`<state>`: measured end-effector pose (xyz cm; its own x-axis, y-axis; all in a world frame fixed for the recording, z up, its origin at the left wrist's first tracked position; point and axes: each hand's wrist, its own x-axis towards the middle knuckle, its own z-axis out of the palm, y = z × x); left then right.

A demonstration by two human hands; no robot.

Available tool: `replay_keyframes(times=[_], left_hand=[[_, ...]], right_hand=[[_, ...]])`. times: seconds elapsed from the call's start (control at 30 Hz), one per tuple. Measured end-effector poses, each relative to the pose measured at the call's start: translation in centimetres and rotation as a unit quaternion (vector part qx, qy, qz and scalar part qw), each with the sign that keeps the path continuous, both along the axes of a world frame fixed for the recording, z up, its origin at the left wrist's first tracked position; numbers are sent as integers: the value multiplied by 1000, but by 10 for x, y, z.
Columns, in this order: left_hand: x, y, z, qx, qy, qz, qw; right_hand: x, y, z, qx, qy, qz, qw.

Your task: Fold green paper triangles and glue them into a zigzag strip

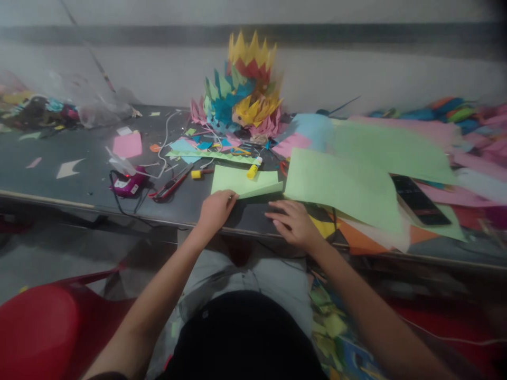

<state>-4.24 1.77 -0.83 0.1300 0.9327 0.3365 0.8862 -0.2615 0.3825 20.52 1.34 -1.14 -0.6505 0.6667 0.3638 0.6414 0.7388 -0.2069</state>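
Note:
Between my hands and a glue stick lies a small sheet of light green paper (241, 180), its near edge folded up along the front. My left hand (216, 212) pinches the sheet's near left corner, thumb and fingers together. Just off the sheet's near right corner, my right hand (295, 221) rests low over the dark table with its fingers spread, holding nothing. The yellow glue stick (254, 169) lies on the back part of the sheet. A strip of green paper with a zigzag edge (214, 155) stretches behind it.
Larger green paper sheets (340, 184) and a phone (420, 201) lie to the right. On the left are a red cutter knife (172, 184), a yellow cap (196, 174) and a purple power socket (129, 183). Spiky colored paper crowns (241, 100) stand at the back. A red chair (43, 327) is lower left.

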Motion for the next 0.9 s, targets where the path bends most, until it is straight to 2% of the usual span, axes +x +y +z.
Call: replay_keyframes(times=[0.2, 0.4, 0.57, 0.77, 0.9], left_hand=[[0, 0, -1, 4, 6, -2, 1000], [0, 0, -3, 7, 11, 1, 1000], [0, 0, -2, 7, 9, 2, 1000], [0, 1, -2, 7, 1, -4, 1000], [0, 1, -3, 5, 7, -2, 1000]], right_hand=[[-3, 1, 2, -12, -77, 37, 996], [-1, -1, 3, -11, -25, 30, 999], [-6, -3, 5, -9, -92, 59, 994], [-3, -3, 5, 1, -44, 48, 998], [-5, -4, 6, -1, -80, 56, 995]])
